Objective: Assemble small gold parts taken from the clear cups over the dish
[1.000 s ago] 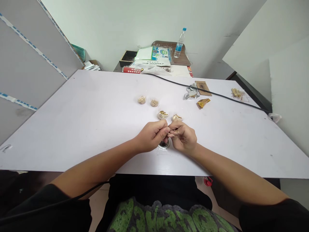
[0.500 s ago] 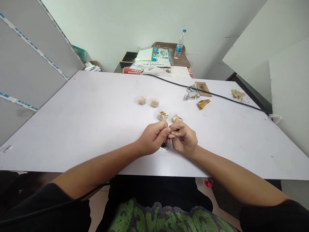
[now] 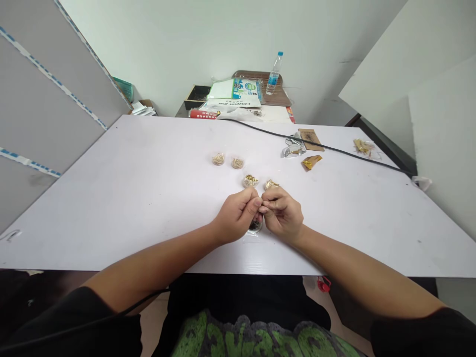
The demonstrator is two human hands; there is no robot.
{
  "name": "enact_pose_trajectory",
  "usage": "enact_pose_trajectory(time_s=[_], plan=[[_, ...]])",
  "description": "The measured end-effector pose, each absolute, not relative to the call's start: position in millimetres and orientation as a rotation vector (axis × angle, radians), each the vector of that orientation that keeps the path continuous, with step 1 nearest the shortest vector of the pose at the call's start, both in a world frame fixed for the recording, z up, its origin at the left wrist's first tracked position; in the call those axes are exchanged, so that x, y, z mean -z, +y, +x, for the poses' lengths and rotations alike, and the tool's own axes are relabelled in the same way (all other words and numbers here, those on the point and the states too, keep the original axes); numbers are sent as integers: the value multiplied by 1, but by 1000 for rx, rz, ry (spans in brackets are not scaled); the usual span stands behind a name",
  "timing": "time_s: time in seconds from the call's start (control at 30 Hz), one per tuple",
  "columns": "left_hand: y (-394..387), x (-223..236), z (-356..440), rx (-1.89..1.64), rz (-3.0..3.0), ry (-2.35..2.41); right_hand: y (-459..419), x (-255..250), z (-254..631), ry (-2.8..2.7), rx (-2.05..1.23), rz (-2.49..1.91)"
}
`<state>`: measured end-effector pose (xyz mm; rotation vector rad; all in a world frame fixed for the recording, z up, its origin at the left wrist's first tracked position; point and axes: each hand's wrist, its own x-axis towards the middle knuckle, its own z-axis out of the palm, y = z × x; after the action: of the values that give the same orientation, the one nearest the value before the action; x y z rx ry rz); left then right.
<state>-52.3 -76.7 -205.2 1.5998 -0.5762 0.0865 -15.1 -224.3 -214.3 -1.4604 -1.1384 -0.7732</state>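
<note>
My left hand [image 3: 238, 214] and my right hand [image 3: 281, 212] meet fingertip to fingertip over the front of the white table [image 3: 167, 198]. Both are closed in a pinch, and what lies between the fingers is too small and covered to name. Partly hidden beneath them is a round clear container with dark contents [image 3: 255, 226]. Just beyond the knuckles stand a small clear tub of gold-coloured pieces [image 3: 250, 181] and a tub of pale gold pieces [image 3: 272, 185], the latter partly covered by my right hand.
Two small tubs of thin pale pieces, one left [image 3: 218, 158] and one right [image 3: 237, 162], stand farther back. A black cable [image 3: 267, 131] crosses the table near silver foil packaging [image 3: 293, 147], a brown card [image 3: 311, 140] and a gold wrapper [image 3: 311, 162]. Behind stands a water bottle [image 3: 274, 74].
The view has tilted slightly, so the table sits a little lower. My hands stay pinched together in nearly the same place, with only a slight shift of the fingers.
</note>
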Motion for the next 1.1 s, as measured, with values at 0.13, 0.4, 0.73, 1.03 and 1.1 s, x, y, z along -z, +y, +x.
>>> enact_pose_trajectory(time_s=[0.13, 0.4, 0.73, 1.03, 1.1], plan=[[-76, 205, -51, -100, 1568, -539, -226, 217, -12, -1130, 770, -1491], [-75, 202, -51, -107, 1593, -511, -229, 213, -13, -1131, 778, -1533], [-72, 202, -49, -138, 1612, -491, -232, 210, -15, -1155, 782, -1625], [-72, 200, -49, -154, 1666, -493, -231, 214, -13, -1193, 891, -1679], [-71, 200, -49, -148, 1664, -492, -231, 215, -12, -1203, 915, -1700]])
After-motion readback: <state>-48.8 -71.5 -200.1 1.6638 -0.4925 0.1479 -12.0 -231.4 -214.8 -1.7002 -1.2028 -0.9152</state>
